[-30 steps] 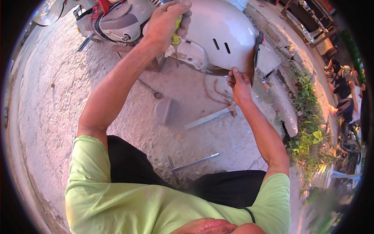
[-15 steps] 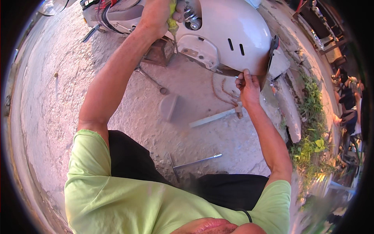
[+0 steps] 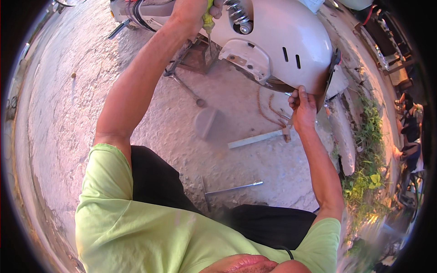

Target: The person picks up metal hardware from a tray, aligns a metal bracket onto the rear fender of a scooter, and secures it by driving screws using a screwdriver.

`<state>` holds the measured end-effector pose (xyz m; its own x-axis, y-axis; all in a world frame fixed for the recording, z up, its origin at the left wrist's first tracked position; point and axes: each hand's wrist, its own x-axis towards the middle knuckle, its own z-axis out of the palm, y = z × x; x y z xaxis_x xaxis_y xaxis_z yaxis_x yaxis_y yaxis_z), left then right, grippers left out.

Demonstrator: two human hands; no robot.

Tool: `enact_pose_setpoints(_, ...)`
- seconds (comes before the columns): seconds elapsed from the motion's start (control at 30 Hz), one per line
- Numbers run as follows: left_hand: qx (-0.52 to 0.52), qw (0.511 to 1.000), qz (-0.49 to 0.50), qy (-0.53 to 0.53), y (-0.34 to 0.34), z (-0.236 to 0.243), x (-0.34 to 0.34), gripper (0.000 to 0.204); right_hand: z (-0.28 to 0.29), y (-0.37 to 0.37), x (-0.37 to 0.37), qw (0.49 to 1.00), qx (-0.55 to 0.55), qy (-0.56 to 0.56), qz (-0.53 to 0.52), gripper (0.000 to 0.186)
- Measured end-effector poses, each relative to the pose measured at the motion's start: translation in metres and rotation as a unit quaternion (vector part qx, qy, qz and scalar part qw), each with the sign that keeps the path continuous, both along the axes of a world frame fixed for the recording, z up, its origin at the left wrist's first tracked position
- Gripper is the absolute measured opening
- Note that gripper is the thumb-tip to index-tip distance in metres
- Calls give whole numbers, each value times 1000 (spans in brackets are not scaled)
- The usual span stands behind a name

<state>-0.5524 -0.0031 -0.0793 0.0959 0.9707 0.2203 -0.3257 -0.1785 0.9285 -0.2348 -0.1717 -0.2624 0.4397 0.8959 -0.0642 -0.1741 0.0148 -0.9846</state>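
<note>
My left hand (image 3: 193, 16) is closed round a yellow-green screwdriver (image 3: 208, 22), partly cut off by the upper edge. Its shaft points down in front of a rusty metal stand (image 3: 196, 58). A white scooter body (image 3: 277, 27) fills the top middle, with a coil-spring shock absorber (image 3: 237, 14) showing in its opening. My right hand (image 3: 304, 109) pinches the lower rim of the white panel near its right end, thumb and fingers closed. A small shiny metal piece (image 3: 288, 93) sticks out beside those fingers; what it is, I cannot make out.
On the rough concrete lie a ring-ended wrench (image 3: 189, 92), a grey cup-shaped piece (image 3: 207, 123), a hammer (image 3: 257, 138), a rusty chain (image 3: 268, 113) and a T-handle wrench (image 3: 234, 187). Weeds (image 3: 368, 168) and broken slabs line the right side.
The view has shifted, so the scooter sits farther right and lower. My left hand with the screwdriver has drawn slightly left of the white panel; my right hand stays on the rim.
</note>
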Motion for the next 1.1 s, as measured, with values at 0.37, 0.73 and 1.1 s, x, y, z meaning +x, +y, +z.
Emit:
enact_pose_setpoints(0.37, -43, 999, 11, 22, 14, -7, -19, 26, 4, 0, 0, 1000, -5, 14, 4, 25)
enact_pose_setpoints(0.73, 37, 999, 37, 9, 27, -13, -28, 23, 4, 0, 2, 1000, 1, 24, 2, 25)
enact_pose_setpoints(1.1, -1, 992, 117, 47, 53, -28, -52, 26, 3, 1, 0, 1000, 9, 29, 0, 23)
